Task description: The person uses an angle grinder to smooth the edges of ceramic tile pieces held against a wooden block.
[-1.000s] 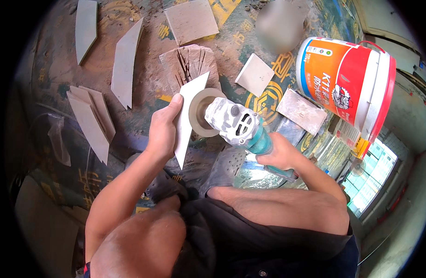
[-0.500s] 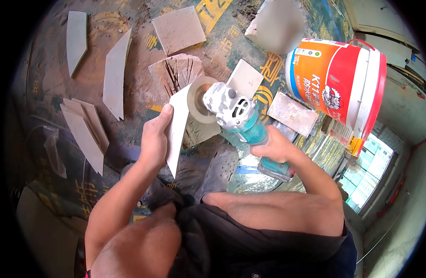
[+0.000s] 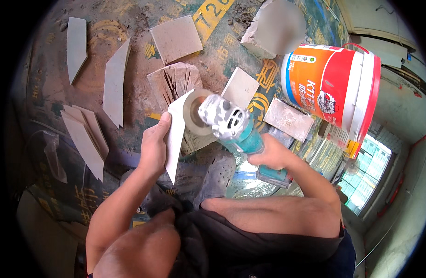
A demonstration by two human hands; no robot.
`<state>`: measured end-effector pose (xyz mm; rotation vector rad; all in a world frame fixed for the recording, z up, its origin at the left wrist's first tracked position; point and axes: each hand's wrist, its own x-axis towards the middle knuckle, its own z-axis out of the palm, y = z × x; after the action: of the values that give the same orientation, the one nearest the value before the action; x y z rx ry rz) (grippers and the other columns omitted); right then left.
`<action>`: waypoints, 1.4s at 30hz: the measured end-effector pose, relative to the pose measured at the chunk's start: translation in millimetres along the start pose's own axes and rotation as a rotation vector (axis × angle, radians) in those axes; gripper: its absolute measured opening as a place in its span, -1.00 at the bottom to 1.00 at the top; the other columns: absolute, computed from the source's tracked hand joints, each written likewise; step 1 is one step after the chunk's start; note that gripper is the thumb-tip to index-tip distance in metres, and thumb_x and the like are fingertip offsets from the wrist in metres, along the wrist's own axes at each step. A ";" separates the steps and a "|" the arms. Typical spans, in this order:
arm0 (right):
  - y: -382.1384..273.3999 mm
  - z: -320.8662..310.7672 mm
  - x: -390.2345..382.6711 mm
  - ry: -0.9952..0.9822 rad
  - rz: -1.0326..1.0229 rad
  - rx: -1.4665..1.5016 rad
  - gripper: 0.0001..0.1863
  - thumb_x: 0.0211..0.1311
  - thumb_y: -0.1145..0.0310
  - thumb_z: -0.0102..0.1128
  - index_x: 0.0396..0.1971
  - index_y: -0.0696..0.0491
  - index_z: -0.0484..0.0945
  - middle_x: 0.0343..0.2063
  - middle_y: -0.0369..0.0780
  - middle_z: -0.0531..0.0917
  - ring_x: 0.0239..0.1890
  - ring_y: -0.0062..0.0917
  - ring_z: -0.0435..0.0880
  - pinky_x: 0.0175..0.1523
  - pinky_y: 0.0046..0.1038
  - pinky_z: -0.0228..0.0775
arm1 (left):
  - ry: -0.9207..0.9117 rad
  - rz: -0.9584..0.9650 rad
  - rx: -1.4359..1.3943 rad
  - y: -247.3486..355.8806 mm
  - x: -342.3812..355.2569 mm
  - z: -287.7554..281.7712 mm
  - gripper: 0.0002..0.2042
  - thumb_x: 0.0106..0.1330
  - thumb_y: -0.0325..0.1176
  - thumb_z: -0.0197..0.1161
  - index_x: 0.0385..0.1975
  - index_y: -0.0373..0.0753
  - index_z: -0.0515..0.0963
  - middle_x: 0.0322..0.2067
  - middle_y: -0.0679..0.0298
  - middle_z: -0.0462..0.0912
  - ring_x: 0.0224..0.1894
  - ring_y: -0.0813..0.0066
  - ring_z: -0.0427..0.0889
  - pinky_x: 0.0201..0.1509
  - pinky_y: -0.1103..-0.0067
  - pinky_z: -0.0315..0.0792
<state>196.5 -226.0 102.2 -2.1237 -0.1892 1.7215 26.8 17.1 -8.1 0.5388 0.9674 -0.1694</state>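
My left hand [image 3: 152, 146] grips a pointed white tile piece [image 3: 177, 136] by its left side, thumb pressed on its face. My right hand [image 3: 273, 153] is wrapped round the teal body of a cordless angle grinder [image 3: 229, 120] with a camouflage-patterned head. The grinder's pale disc [image 3: 192, 116] is at the tile's right edge; whether it touches is unclear. Behind both lies a scored, dusty stone block [image 3: 162, 83], partly covered by tile and tool. A square tile [image 3: 239, 88] lies just right of the grinder's head.
Cut tile strips [image 3: 115, 83], [image 3: 76, 51] and a stack [image 3: 83, 139] lie left on a dirty printed board [image 3: 97, 34]. A tile [image 3: 176, 39] and stone block [image 3: 259, 32] lie farther back. At right are a dusty slab [image 3: 288, 119] and an orange-red bucket [image 3: 328, 88].
Both hands, with tile and grinder, have shifted left and slightly down in the view. The surroundings have also shifted that way, as the view moved. Both grips look the same.
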 end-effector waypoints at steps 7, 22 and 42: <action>3.0 -4.1 7.6 0.079 -0.041 0.101 -0.73 -0.11 0.35 0.35 -0.37 0.15 0.60 -0.47 -0.32 0.62 -0.38 -0.65 0.52 -0.18 -0.47 0.44 | -0.033 0.005 0.026 3.3 -1.4 -2.2 -0.53 0.56 -0.04 0.08 -0.17 -0.45 0.61 -0.32 0.22 0.70 -0.38 0.59 0.62 -0.26 0.60 0.47; -3.2 -8.0 6.5 0.032 0.042 0.084 -0.72 -0.14 0.32 0.35 -0.41 0.16 0.61 -0.52 -0.35 0.62 -0.42 -0.65 0.52 -0.24 -0.47 0.42 | 0.009 -0.001 0.085 3.9 -2.9 2.2 -0.52 0.56 -0.03 0.04 -0.16 -0.43 0.62 -0.35 0.22 0.69 -0.42 0.57 0.61 -0.28 0.61 0.45; -3.0 26.3 -31.1 -0.037 0.004 -0.122 -0.64 -0.14 0.32 0.38 -0.30 0.19 0.63 -0.49 -0.19 0.69 -0.42 -0.56 0.61 -0.20 -0.41 0.48 | -0.006 -0.036 -0.040 1.5 -0.9 2.8 -0.54 0.58 -0.06 0.02 -0.06 -0.41 0.61 -0.24 0.15 0.71 -0.30 0.49 0.66 -0.14 0.54 0.51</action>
<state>164.4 -228.3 127.3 -2.1795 -0.3073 1.7952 28.9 16.9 -5.5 0.4841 0.9736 -0.1835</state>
